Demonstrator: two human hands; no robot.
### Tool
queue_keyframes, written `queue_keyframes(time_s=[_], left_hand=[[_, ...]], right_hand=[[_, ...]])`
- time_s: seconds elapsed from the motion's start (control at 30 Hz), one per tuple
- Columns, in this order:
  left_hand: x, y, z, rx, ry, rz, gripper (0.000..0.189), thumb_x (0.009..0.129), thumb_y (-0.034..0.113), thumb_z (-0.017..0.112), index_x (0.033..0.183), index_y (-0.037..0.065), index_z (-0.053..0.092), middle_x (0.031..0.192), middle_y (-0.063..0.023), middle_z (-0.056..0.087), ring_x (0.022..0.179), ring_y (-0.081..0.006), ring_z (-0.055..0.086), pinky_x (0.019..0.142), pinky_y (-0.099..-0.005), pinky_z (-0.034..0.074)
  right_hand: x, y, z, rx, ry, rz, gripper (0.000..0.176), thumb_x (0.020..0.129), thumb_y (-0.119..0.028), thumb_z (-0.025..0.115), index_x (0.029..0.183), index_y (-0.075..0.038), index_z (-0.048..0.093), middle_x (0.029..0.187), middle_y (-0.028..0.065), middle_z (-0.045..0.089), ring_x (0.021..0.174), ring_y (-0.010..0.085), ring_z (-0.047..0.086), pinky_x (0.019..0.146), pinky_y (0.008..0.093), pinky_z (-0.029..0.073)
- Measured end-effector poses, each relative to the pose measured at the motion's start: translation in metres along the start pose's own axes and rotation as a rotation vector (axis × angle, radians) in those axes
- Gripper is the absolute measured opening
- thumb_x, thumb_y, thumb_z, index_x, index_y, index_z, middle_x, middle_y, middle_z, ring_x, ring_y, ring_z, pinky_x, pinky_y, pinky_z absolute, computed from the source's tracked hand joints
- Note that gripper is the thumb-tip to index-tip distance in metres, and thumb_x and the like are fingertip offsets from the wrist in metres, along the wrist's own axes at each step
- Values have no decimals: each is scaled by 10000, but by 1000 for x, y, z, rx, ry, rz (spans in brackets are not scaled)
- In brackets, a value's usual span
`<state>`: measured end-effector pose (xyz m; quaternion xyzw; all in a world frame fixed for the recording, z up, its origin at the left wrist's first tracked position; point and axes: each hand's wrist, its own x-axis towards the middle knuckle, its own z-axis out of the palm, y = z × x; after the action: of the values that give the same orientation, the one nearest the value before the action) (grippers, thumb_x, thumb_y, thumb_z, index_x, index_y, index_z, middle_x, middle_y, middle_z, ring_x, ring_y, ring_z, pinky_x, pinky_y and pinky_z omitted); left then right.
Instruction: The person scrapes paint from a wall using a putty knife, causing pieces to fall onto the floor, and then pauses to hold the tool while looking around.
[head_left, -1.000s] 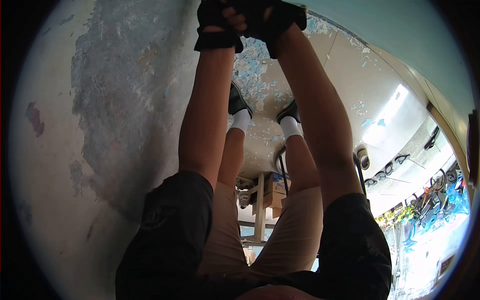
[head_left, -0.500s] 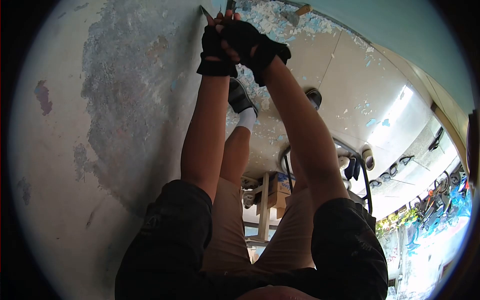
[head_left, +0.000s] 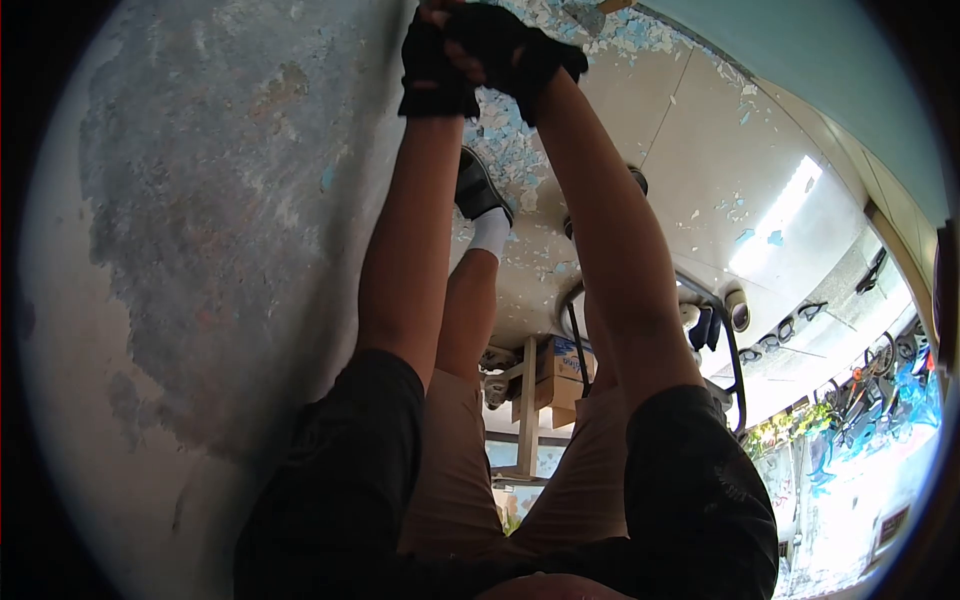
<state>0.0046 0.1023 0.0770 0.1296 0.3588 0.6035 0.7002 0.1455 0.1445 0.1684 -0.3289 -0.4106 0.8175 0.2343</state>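
My left hand (head_left: 435,65), in a black fingerless glove, is at the top edge, close beside the scraped grey wall (head_left: 230,180). Pressed against it on the right is my right hand (head_left: 500,50), gloved the same way, its fingers curled together over the left. The fingertips and whatever they hold are cut off by the frame's top. Paint chips (head_left: 510,140) in white and pale blue litter the floor below the hands.
A scraper-like tool (head_left: 585,17) lies on the floor at the top. My shoe (head_left: 482,185) stands near the wall. A metal chair frame (head_left: 735,350), cardboard boxes (head_left: 562,375) and several pairs of footwear (head_left: 785,335) are lower right.
Both hands have moved up to the top edge, and the dark pointed blade seen in them earlier is out of view. The wall and floor tool have shifted with the camera.
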Motion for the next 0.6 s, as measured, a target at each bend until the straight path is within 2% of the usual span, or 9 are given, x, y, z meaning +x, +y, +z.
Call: queue_keyframes(time_s=[0.13,0.17,0.27,0.3,0.33,0.43,0.53,0.57,0.6], left_hand=[[18,-24,8,-306,263,61,290,869,339,548,1047,113,575,771,-5,555,672,-175,563,585,-288,485],[18,-20,21,-309,258,58,290,869,339,548,1047,113,575,771,-5,555,672,-175,563,585,-288,485],[-4,13,74,-724,176,176,262,881,259,523,1088,102,554,964,-43,581,889,-182,575,764,-320,495],[6,11,47,-463,69,99,214,886,260,500,1022,115,578,886,-23,587,822,-159,579,694,-343,490],[24,3,26,-460,72,97,214,886,260,500,1022,115,578,886,-23,587,822,-159,579,694,-343,490],[68,-10,-14,-691,-548,-168,181,870,318,501,846,163,592,711,12,551,747,-181,585,603,-355,473],[33,15,47,-761,-684,-280,219,885,342,473,868,153,583,737,-3,546,749,-171,579,609,-347,483],[9,23,90,-409,54,136,254,908,359,451,889,139,576,785,-27,559,753,-172,576,633,-345,501],[9,25,89,-409,56,134,254,908,359,451,889,139,576,785,-27,559,753,-172,576,633,-345,501]], right_hand=[[12,-7,-10,-202,-16,-177,194,845,-220,600,977,-79,589,884,49,619,777,175,608,640,273,488],[11,-9,-9,-281,-8,-236,199,849,-218,594,986,-74,586,893,52,618,792,177,607,656,273,488],[23,-3,-2,-596,49,-431,216,858,-214,574,1011,-61,579,921,61,615,839,183,604,704,274,488],[28,0,-3,-704,74,-493,222,862,-212,568,1019,-57,576,931,64,614,854,185,602,721,275,488],[33,3,-5,-818,94,-550,228,865,-211,561,1028,-53,574,940,67,613,869,187,601,737,275,488],[43,-2,-20,-1118,121,-717,246,874,-207,542,1053,-40,567,968,77,610,916,193,598,785,277,488],[30,-19,-24,-1259,126,-974,280,893,-217,541,1098,-27,559,974,74,607,922,188,595,802,276,491],[33,-20,-24,-1262,127,-979,280,893,-217,541,1098,-27,559,974,74,607,922,188,595,802,276,491],[33,-17,-20,-807,28,-786,313,889,-215,549,1133,-19,547,998,81,611,945,196,593,815,281,487]])
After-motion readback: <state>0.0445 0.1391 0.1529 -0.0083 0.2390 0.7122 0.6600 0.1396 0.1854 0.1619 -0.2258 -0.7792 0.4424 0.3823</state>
